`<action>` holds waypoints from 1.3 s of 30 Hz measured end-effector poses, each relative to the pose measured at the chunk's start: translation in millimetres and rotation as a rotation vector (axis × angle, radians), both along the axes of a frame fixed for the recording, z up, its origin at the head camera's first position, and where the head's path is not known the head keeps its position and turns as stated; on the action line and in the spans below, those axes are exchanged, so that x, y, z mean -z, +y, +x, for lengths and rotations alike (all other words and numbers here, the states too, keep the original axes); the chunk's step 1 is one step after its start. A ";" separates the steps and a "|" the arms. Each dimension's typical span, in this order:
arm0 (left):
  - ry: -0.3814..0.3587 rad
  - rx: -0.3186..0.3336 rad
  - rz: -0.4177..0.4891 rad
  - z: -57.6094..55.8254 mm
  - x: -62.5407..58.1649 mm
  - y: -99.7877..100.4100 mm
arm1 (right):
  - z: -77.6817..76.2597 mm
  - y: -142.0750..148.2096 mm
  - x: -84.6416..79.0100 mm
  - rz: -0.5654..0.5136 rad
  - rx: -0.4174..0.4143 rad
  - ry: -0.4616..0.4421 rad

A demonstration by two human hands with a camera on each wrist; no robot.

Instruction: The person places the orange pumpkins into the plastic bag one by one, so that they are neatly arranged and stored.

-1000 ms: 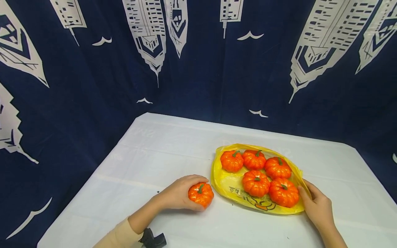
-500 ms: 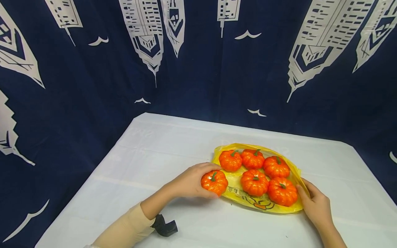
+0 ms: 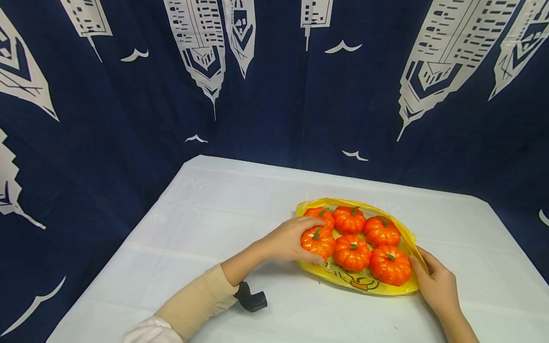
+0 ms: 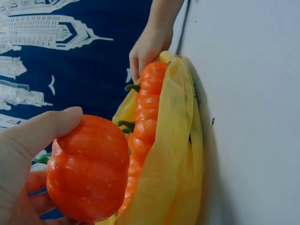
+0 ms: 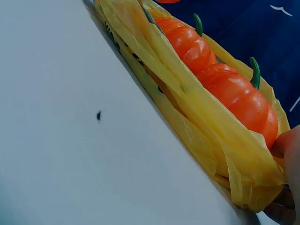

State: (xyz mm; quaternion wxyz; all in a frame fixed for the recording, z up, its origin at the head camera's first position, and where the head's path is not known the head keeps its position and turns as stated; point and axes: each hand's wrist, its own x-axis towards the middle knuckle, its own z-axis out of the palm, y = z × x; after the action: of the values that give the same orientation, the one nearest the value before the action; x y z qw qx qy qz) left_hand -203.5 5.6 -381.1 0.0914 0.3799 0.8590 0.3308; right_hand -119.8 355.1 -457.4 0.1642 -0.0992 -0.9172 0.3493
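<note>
My left hand (image 3: 291, 240) grips a small orange pumpkin (image 3: 318, 242) with a green stem, over the left end of a yellow plastic bag (image 3: 313, 269). In the left wrist view the held pumpkin (image 4: 89, 168) sits between thumb and fingers, beside the bag's opening. Several more pumpkins (image 3: 391, 265) lie in two rows inside the bag, one partly hidden behind the left hand. At the bag's right end my right hand (image 3: 438, 281) pinches its edge, thumb on the rim; the right wrist view shows the thumb close to a pumpkin (image 5: 234, 96).
A white cloth covers the table (image 3: 206, 200). Behind it hangs a dark blue curtain (image 3: 274, 109) with white buildings and birds. A black strap mount (image 3: 250, 297) sticks out beneath the left wrist.
The left hand has carried its pumpkin right and away from the body, from the table beside the bag to over the bag's left end. The right hand keeps its hold on the bag.
</note>
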 end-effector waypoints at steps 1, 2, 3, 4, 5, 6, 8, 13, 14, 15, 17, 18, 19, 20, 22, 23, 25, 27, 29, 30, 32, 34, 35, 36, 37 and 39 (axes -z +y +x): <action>0.000 0.003 0.001 -1.4 0.8 2.4 | 0.1 0.0 0.1 0.001 -0.002 0.001; 0.003 0.005 0.004 -2.7 1.6 4.7 | 0.3 0.0 0.2 0.002 -0.002 0.003; 0.007 0.007 0.006 -3.9 2.6 6.8 | 0.0 0.3 0.4 0.002 -0.004 0.003; 0.008 0.007 0.009 -4.7 3.6 8.7 | -0.2 0.4 0.5 0.000 -0.005 0.002; 0.012 0.009 0.014 -5.4 4.4 10.4 | -0.3 0.5 0.6 0.000 -0.005 0.002; 0.014 0.008 0.016 -6.0 5.3 11.8 | -0.7 0.7 0.7 0.000 -0.006 0.001; 0.017 0.007 0.020 -6.9 7.0 14.3 | -1.2 0.9 0.6 0.001 -0.007 0.000; 0.032 -0.008 0.005 -7.6 9.9 17.4 | -0.8 0.1 -0.9 0.007 -0.007 0.000; 0.042 -0.010 0.001 -7.7 10.8 17.7 | -0.9 0.0 -1.2 0.006 -0.008 -0.001; 0.050 -0.012 -0.004 -7.7 11.7 17.9 | -0.7 -0.3 -1.5 0.006 -0.007 -0.002; 0.066 -0.015 -0.013 -7.7 14.4 18.3 | -1.2 -0.1 -1.8 0.004 -0.008 -0.006; 0.073 -0.016 -0.022 -7.8 16.1 18.6 | -1.6 0.1 -1.8 0.005 -0.009 -0.006; 0.075 -0.017 -0.026 -7.5 17.5 19.0 | -2.0 0.3 -1.8 0.005 -0.009 -0.008; 0.076 -0.018 -0.031 -7.0 18.5 19.4 | -2.4 0.6 -1.6 0.004 -0.009 -0.010; 0.074 -0.024 -0.042 -5.9 20.3 20.2 | -2.3 1.0 -1.4 0.007 -0.006 -0.008; 0.075 -0.026 -0.045 -5.4 20.8 20.7 | -2.1 1.0 -1.3 0.008 -0.004 -0.006; 0.082 -0.031 -0.051 -4.3 21.4 21.6 | -1.4 1.1 -1.0 0.008 -0.002 -0.005; 0.095 -0.036 -0.059 -3.7 22.3 22.1 | -1.2 1.4 -0.7 0.007 -0.002 -0.004; 0.106 -0.039 -0.064 -3.2 23.3 22.5 | -1.1 1.5 -0.4 0.006 -0.003 -0.006; 0.108 -0.041 -0.069 -3.0 23.9 22.5 | -1.0 1.5 -0.3 0.007 -0.003 -0.007; 0.112 -0.048 -0.077 -2.6 25.6 22.3 | -1.0 1.5 -0.3 0.006 -0.005 -0.009; 0.113 -0.052 -0.082 -2.5 26.9 22.2 | -0.9 1.2 -0.5 0.006 -0.006 -0.008; 0.114 -0.056 -0.084 -2.4 27.6 22.0 | -0.8 1.0 -0.5 0.005 -0.007 -0.008; 0.116 -0.059 -0.087 -2.4 28.3 21.8 | -1.0 1.1 -0.5 0.003 -0.008 -0.008; 0.119 -0.061 -0.088 -2.3 28.9 21.5 | -1.0 0.9 -0.5 0.002 -0.008 -0.007; 0.126 -0.063 -0.089 -2.0 29.8 21.3 | -0.7 0.6 -0.2 0.002 -0.008 -0.003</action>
State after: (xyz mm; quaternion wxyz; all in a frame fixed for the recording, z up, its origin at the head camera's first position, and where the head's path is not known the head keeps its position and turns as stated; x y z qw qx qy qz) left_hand -205.5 26.9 -410.9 0.0436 0.3684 0.8885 0.2702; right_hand -120.6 355.7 -457.1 0.1614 -0.0961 -0.9181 0.3490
